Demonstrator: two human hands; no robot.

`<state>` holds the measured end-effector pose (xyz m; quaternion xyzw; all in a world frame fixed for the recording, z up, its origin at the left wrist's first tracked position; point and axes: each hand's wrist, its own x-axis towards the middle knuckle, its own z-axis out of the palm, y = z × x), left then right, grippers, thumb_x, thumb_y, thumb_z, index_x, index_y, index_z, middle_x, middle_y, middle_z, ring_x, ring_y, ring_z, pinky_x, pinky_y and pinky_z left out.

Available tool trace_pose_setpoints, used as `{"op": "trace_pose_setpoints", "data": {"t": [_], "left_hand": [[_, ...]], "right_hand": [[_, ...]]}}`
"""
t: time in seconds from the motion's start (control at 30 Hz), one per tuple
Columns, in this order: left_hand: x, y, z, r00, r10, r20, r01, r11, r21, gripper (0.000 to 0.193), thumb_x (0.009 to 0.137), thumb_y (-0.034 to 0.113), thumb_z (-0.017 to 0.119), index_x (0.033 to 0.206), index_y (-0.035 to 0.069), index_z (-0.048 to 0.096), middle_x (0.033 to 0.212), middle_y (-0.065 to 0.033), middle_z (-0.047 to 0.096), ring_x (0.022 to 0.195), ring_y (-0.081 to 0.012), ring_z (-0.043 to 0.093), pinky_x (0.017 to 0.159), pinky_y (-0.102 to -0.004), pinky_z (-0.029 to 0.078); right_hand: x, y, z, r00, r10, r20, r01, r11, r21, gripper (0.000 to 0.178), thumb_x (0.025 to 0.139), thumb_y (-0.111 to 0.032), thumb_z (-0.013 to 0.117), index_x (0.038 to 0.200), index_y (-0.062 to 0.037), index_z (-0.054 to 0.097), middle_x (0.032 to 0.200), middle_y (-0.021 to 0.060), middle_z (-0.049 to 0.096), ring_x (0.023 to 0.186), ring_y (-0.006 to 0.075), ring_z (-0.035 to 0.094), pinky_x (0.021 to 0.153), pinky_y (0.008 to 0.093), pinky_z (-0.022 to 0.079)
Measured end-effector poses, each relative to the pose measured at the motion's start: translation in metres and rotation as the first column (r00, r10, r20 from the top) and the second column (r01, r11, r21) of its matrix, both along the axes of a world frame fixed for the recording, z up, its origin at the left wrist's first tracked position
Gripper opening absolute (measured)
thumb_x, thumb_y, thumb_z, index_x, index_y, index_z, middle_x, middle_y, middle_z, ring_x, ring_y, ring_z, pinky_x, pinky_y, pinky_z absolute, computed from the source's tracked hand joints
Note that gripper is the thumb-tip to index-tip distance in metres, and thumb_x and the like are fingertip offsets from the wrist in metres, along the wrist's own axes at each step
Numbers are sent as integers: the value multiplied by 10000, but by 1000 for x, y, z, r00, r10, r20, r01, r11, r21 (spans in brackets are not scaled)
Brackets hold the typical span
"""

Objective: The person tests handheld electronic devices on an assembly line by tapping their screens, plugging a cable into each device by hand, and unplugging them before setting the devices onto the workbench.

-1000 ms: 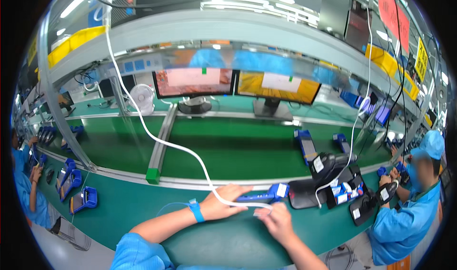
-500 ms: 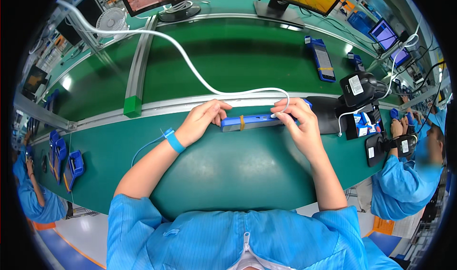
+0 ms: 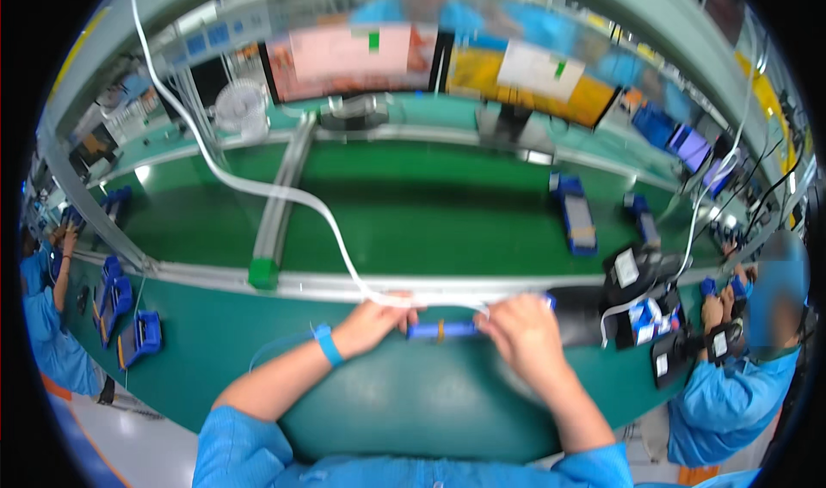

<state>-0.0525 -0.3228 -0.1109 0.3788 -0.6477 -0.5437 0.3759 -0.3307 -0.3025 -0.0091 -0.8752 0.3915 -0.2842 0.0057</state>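
Cable (image 3: pixel 251 185) nearer hands (image 3: pixel 366 326) (image 3: pixel 527 333), scanner label (image 3: pixel 625 267) blurred

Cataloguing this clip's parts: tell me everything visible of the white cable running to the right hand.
The white cable, smooth and plastic-looking, drops in loose curves from the picture's upper left, past the left hand, to the right hand, which pinches it at the blue device. Its tip is hidden, so whether it is plugged in cannot be told.

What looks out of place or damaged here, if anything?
Nothing looks spilled or clearly damaged, though the picture is blurred. The white cable stands out: it runs in loose bends over the green surface to the right hand, which looks untidy.
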Motion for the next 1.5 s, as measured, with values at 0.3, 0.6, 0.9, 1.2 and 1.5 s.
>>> {"op": "trace_pose_setpoints", "data": {"t": [0.3, 0.6, 0.9, 1.2, 1.5], "left_hand": [[-2, 11, -4, 998, 54, -21, -54, 998, 28, 356, 1081, 244, 441, 1246, 3, 644, 994, -61, 681, 896, -109, 592, 819, -252, 487], [-8, 1, 10, 988, 139, 59, -138, 990, -29, 372, 1088, 247, 441, 1225, -18, 663, 971, -57, 685, 876, -114, 604, 813, -264, 504], [-10, 7, 7, 985, 171, 16, -171, 985, -8, 328, 1076, 203, 471, 1239, -13, 655, 1003, -73, 688, 894, -123, 621, 821, -265, 511], [-4, 11, -10, 984, 181, 7, -181, 983, -26, 307, 1066, 186, 487, 1281, 21, 630, 1026, -70, 704, 895, -118, 648, 830, -265, 541], [-9, 10, -1, 990, 142, 25, -141, 989, -40, 343, 1070, 233, 514, 1290, 1, 636, 1028, -66, 695, 929, -125, 641, 863, -286, 527]], "right_hand": [[1, 13, -9, 1000, 5, 8, -5, 998, -62, 98, 831, -171, 754, 884, -105, 704, 855, 20, 665, 842, 246, 618, 754, 391, 479], [8, 1, -48, 984, -53, 172, 49, 998, 26, 87, 912, -176, 689, 931, -92, 683, 814, 60, 678, 800, 262, 648, 741, 408, 466], [7, 2, -59, 976, -22, 217, 47, 993, -111, 180, 868, -207, 736, 961, -70, 665, 843, 59, 681, 801, 265, 654, 778, 397, 468], [10, 19, -43, 991, 17, 131, -3, 995, -100, 603, 756, -363, 821, 1225, -49, 609, 1186, 124, 655, 1140, 301, 604, 1035, 473, 417], [7, 14, -56, 991, -30, 127, 39, 997, -70, 678, 714, -365, 855, 1250, -39, 598, 1090, 123, 669, 1048, 310, 617, 1072, 509, 393]]}}
